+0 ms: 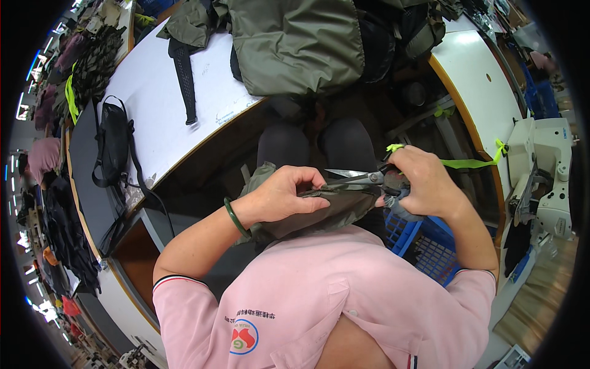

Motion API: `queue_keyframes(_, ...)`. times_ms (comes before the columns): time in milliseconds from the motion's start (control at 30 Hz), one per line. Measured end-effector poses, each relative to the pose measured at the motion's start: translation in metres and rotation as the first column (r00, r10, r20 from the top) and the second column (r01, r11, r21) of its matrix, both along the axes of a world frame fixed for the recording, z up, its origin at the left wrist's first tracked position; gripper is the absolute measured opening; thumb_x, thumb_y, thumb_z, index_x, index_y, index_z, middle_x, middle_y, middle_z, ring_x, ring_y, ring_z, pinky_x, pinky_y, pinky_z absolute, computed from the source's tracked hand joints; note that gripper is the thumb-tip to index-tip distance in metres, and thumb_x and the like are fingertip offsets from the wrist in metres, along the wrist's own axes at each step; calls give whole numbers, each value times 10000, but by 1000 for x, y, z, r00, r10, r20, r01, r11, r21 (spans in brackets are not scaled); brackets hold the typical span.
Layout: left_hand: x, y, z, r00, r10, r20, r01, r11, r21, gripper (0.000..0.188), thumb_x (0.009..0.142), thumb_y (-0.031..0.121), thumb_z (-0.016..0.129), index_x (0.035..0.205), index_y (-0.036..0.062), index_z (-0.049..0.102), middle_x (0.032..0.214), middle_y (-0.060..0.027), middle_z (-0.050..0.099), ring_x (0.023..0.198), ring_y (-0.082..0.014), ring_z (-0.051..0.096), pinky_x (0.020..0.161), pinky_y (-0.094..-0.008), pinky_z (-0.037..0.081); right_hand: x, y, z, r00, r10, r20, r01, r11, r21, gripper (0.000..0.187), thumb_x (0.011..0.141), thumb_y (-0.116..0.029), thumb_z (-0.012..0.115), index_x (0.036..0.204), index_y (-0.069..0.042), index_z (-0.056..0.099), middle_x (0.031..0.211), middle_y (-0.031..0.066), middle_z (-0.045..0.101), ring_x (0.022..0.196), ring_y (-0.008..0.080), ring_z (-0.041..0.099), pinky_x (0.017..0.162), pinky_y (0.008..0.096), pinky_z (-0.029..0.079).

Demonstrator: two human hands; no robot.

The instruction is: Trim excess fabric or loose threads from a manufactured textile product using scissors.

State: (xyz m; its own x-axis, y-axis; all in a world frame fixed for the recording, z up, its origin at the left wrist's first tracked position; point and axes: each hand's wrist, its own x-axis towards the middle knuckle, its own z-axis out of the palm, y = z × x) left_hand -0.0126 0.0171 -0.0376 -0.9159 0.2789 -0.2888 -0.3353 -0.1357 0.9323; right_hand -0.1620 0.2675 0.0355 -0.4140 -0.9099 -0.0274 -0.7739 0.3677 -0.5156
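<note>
My right hand [418, 182] is closed around the handles of a pair of scissors [355, 179]. Their blades are parted and point left along the upper edge of an olive-green fabric piece [307, 220]. That edge is pinched between the thumb and fingers of my left hand [287, 195], close to the blade tips. The fabric hangs over my lap in folds. Yellow-green ribbon shows at the scissor handles, and a strip of it stretches right from there. Whether the blades touch the cloth I cannot tell.
Ahead, an olive-green garment [295, 46] lies over the white table [157, 111]. A black pouch with straps [112, 144] rests at the left. Below my right arm is a blue plastic basket [424, 243]. A white sewing machine [553, 175] stands at the right.
</note>
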Motion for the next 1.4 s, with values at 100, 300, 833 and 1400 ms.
queue_keyframes(100,-1,0,7,1000,-24,15,25,998,-58,157,848,90,756,903,25,624,821,47,577,740,-28,488,659,-205,428,-6,6,5,996,42,-81,-36,997,71,466,636,-353,869,841,-28,604,770,103,610,796,315,631,671,404,508)
queue_keyframes(300,-1,2,8,999,-54,4,54,994,-96,153,842,84,754,891,16,626,811,33,586,743,-35,503,668,-210,437,-7,-1,10,987,129,-93,-108,974,200,375,652,-318,804,771,-44,576,740,102,596,779,314,622,657,417,500)
queue_keyframes(833,0,1,13,998,-60,-11,58,995,-85,139,848,77,739,905,8,633,814,23,596,741,-40,516,664,-212,450,-5,-3,6,991,136,20,-136,956,259,434,671,-390,828,706,-39,576,669,119,610,688,342,644,635,416,506)
queue_keyframes(1400,0,4,9,996,-93,4,93,992,-81,155,842,78,740,933,-4,645,817,8,614,753,-45,525,682,-217,458,-4,1,7,988,144,48,-152,935,321,460,672,-407,842,711,-39,569,670,119,614,670,347,639,616,411,501)
